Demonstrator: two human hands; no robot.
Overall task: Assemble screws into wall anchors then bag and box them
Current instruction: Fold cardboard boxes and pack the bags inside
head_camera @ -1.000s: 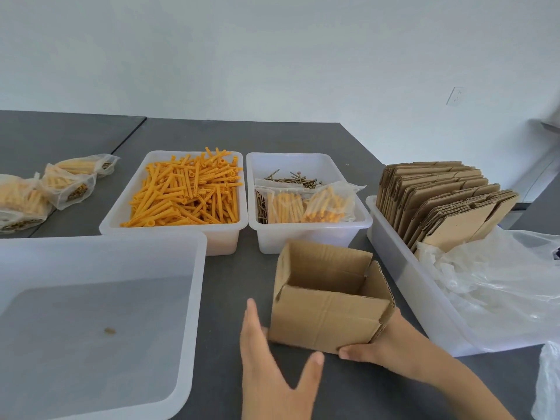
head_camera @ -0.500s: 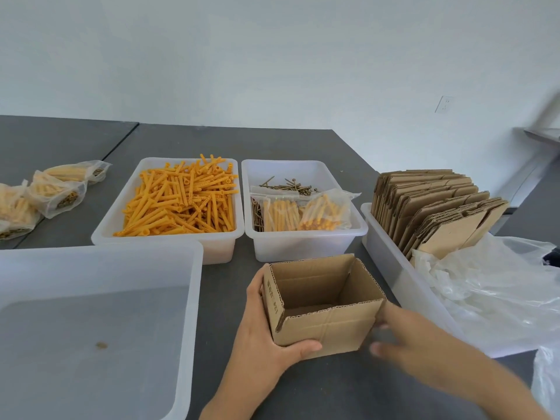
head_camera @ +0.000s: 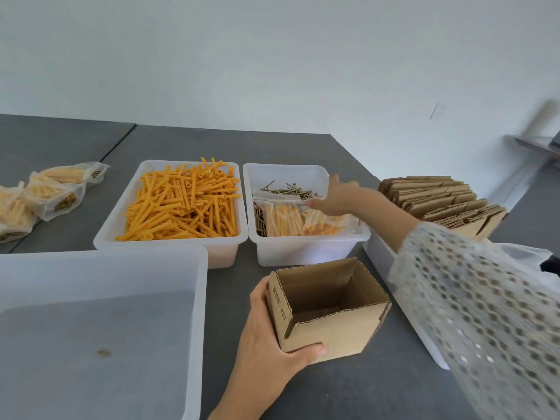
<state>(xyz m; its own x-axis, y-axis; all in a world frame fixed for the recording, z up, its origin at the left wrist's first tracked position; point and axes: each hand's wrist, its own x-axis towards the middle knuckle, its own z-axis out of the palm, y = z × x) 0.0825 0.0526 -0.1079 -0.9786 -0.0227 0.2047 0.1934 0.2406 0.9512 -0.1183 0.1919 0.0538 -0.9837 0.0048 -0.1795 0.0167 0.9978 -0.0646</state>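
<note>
An open cardboard box (head_camera: 328, 310) stands empty on the grey table, near the front. My left hand (head_camera: 269, 334) grips its left front corner, thumb across the front face. My right hand (head_camera: 336, 197) reaches over the screw bin (head_camera: 306, 250), fingers spread, just above a clear bag of orange anchors (head_camera: 300, 219) lying in that bin. Loose screws (head_camera: 288, 189) lie at the back of the same bin. A bin of loose orange wall anchors (head_camera: 181, 201) stands to its left.
A large translucent bin (head_camera: 200, 298) fills the front left. Several filled bags (head_camera: 54, 192) lie at the far left. A bin on the right holds flat cardboard boxes (head_camera: 439, 201) and clear plastic bags (head_camera: 524, 256). My sleeve (head_camera: 472, 313) covers part of it.
My right hand left the box's right side and reached forward over the screw bin. My left hand kept its hold on the box, which turned slightly.
</note>
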